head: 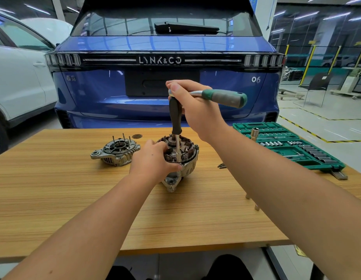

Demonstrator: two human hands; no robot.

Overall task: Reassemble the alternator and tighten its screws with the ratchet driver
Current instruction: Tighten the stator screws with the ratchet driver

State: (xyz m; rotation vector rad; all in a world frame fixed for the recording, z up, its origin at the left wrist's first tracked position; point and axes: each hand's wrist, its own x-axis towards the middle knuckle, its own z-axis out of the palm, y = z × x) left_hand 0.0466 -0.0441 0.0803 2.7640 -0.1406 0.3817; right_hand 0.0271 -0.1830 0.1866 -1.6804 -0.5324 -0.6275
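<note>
Right hand (197, 110) grips the ratchet (220, 97), its extension upright on the alternator (181, 158); left hand (153, 160) holds the alternator on the bench (54, 188).

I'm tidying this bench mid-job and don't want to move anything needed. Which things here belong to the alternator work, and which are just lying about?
In use:
- alternator body, held by the left hand
- ratchet driver, gripped by the right hand
- loose end cover, apart on the table
- socket set case

Lying about:
- blue car
- white car
</note>
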